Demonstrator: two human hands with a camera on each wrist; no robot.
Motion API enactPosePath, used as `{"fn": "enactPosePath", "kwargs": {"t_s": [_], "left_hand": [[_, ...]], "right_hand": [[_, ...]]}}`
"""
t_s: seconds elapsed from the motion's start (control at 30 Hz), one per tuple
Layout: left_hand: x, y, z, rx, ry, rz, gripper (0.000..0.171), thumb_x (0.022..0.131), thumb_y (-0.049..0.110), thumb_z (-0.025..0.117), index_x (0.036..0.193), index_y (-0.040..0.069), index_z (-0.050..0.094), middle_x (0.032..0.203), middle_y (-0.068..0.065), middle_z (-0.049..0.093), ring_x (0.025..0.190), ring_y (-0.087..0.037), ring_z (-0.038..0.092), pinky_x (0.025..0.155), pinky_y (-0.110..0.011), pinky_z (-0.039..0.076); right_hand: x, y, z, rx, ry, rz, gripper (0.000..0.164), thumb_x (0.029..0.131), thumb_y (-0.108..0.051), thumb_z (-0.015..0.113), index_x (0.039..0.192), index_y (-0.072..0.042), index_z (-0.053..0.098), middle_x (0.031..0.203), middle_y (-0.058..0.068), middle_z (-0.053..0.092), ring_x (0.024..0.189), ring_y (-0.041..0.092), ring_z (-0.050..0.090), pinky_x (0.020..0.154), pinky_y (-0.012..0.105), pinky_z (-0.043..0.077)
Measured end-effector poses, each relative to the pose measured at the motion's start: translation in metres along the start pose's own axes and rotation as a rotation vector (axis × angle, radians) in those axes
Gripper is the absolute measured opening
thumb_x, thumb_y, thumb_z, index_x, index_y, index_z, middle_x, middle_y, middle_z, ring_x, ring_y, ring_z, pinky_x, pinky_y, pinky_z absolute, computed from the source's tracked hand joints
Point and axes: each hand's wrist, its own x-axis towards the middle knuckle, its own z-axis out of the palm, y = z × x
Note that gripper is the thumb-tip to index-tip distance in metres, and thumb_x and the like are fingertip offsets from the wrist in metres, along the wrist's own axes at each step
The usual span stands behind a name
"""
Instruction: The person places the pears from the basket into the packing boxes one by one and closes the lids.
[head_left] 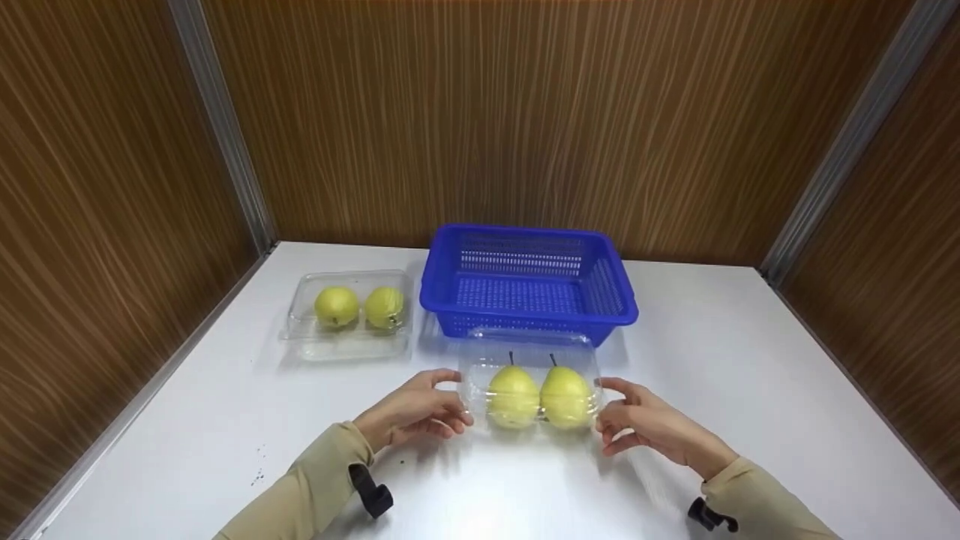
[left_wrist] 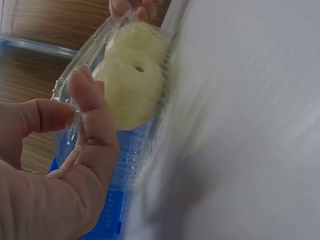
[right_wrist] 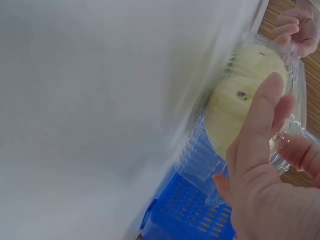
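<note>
A clear plastic clamshell box with two yellow-green pears inside is held between both hands, just in front of the blue basket. My left hand pinches its left end between thumb and fingers. At the opposite end, my right hand grips the side the same way. Both pears have their stems pointing toward the basket. The left wrist view shows the dimpled end of the nearer pear through the plastic; a similar pear appears beside the fingers in the right wrist view.
Behind the held box stands a blue perforated basket on the white table. To its left lies another clear clamshell box with two pears. Wood-grain panels enclose the table at the back and sides.
</note>
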Motion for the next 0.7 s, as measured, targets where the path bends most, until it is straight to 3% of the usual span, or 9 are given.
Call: {"fn": "enactPosePath", "kwargs": {"t_s": [0.2, 0.33, 0.5, 0.6, 0.7], "left_hand": [[-0.001, -0.001, 0.004, 0.028, 0.027, 0.015, 0.077, 0.080, -0.004, 0.063, 0.149, -0.003, 0.027, 0.074, -0.010, 0.069, 0.058, -0.011, 0.064, 0.050, -0.019, 0.052], [-0.002, 0.003, 0.001, 0.119, 0.014, 0.010, 0.080, 0.081, 0.003, 0.064, 0.151, -0.002, 0.025, 0.084, -0.013, 0.072, 0.063, -0.015, 0.068, 0.055, -0.022, 0.055], [-0.004, 0.011, -0.007, 0.295, 0.035, 0.042, 0.074, 0.093, 0.019, 0.060, 0.152, -0.001, 0.022, 0.103, -0.021, 0.070, 0.078, -0.026, 0.072, 0.066, -0.033, 0.059], [-0.008, 0.016, -0.012, 0.400, 0.116, 0.102, 0.064, 0.101, 0.030, 0.049, 0.152, 0.000, 0.025, 0.111, -0.024, 0.067, 0.089, -0.032, 0.070, 0.074, -0.041, 0.058], [-0.010, 0.021, -0.014, 0.522, 0.228, 0.171, 0.061, 0.103, 0.037, 0.045, 0.152, 0.004, 0.032, 0.123, -0.025, 0.063, 0.103, -0.035, 0.066, 0.086, -0.047, 0.055]], "right_hand": [[-0.002, 0.001, 0.001, 0.002, 0.000, -0.007, 0.078, 0.091, -0.005, 0.053, 0.152, 0.006, 0.006, 0.087, 0.008, 0.060, 0.072, 0.013, 0.060, 0.075, 0.036, 0.060], [-0.002, 0.000, 0.002, -0.070, 0.035, -0.012, 0.076, 0.092, -0.008, 0.053, 0.152, 0.008, 0.008, 0.093, 0.012, 0.062, 0.077, 0.018, 0.064, 0.077, 0.040, 0.060], [-0.005, -0.005, -0.001, -0.335, 0.192, -0.032, 0.062, 0.101, -0.022, 0.047, 0.150, 0.007, 0.023, 0.118, 0.022, 0.061, 0.100, 0.030, 0.065, 0.080, 0.042, 0.058], [-0.006, -0.007, -0.006, -0.546, 0.309, -0.074, 0.060, 0.104, -0.034, 0.042, 0.149, 0.004, 0.032, 0.131, 0.025, 0.056, 0.117, 0.038, 0.057, 0.091, 0.049, 0.053], [-0.005, -0.010, -0.013, -0.733, 0.413, -0.139, 0.067, 0.104, -0.046, 0.037, 0.149, 0.003, 0.033, 0.141, 0.029, 0.046, 0.129, 0.047, 0.046, 0.102, 0.059, 0.042]]}}
